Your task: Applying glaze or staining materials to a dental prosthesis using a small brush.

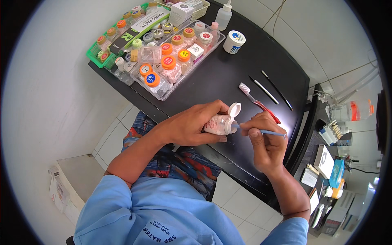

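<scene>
My left hand point(195, 124) is wrapped round a small clear bottle point(217, 125), tilted with its mouth toward the right. Its white flip cap point(234, 109) stands open at the top, and pale contents show through the wall. Between the fingers of my right hand point(266, 141) is a thin blue stick-like tool point(272, 133), its tip at the bottle's mouth. Whether the tip is inside I cannot tell. Just beyond my right hand, a red-handled toothbrush point(257, 100) lies on the black table point(212, 81).
Two thin brushes or pens, one white point(266, 91) and one black point(277, 90), lie farther right. A clear tray point(163, 97) of orange-capped jars and a green basket point(94, 61) stand far left. At the back are a white tub point(234, 42) and a squeeze bottle point(223, 18). A cluttered side counter point(304, 163) runs along the right.
</scene>
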A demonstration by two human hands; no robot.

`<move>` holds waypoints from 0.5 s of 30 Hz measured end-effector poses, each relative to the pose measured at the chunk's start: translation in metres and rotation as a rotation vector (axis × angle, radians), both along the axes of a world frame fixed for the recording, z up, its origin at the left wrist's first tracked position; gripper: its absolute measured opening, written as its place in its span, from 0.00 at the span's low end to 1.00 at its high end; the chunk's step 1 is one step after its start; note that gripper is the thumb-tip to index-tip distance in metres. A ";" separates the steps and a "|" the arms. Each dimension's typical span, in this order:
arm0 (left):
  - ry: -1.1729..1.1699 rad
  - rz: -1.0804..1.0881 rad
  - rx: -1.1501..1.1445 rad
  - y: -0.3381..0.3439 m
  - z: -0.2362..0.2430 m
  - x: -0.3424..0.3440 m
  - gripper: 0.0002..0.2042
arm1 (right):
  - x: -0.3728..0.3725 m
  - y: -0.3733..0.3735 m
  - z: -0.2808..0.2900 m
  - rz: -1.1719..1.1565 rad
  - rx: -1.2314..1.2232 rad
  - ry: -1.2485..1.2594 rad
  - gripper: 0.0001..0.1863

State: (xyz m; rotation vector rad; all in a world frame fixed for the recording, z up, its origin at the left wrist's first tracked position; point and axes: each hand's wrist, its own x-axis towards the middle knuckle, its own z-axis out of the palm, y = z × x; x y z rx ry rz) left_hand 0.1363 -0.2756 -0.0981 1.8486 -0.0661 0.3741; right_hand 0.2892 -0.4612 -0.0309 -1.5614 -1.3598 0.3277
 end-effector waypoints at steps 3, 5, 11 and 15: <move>-0.008 0.003 0.038 0.001 0.001 0.000 0.25 | 0.008 -0.001 0.004 0.101 0.102 -0.147 0.04; 0.010 0.003 0.054 0.002 0.001 -0.002 0.24 | 0.006 0.000 0.006 0.090 0.070 -0.181 0.03; -0.029 -0.005 0.107 0.004 -0.005 -0.004 0.25 | 0.000 0.001 0.009 0.017 0.092 -0.295 0.03; -0.004 0.001 0.082 0.003 -0.008 -0.003 0.27 | 0.000 -0.001 0.005 0.033 0.048 -0.190 0.04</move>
